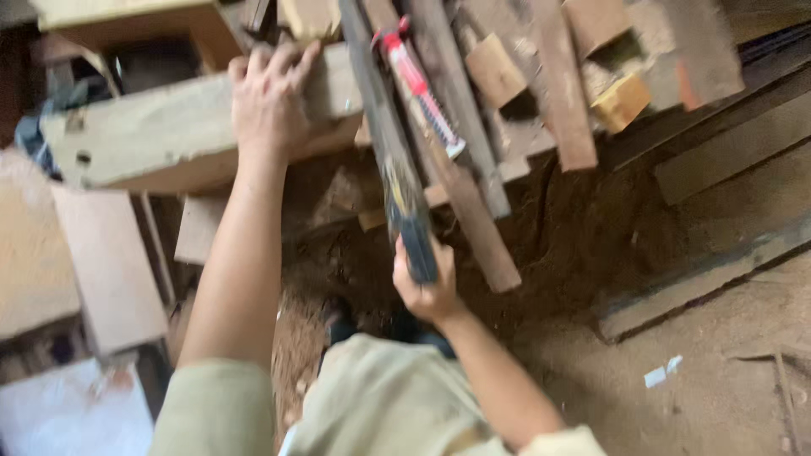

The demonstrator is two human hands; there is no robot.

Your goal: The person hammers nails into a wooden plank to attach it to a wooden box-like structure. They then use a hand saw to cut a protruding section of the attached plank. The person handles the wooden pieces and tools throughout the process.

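My left hand (pixel 269 101) lies flat on a thick pale wooden block (pixel 160 127), fingers spread over its top edge. In my right hand (pixel 427 291) I grip the blue handle of a long dark tool (pixel 390 143), perhaps a saw or blade, which reaches up and away across the wood. A red and white tube (pixel 420 93) rests among the planks just right of the tool. The frame is blurred by motion.
Several rough planks and offcuts (pixel 557 93) are piled ahead, over dark sawdust (pixel 583 228). Flat boards (pixel 110 270) lie at the left. A heavy beam (pixel 701 274) crosses the right. My knees in khaki cloth (pixel 380 397) fill the bottom.
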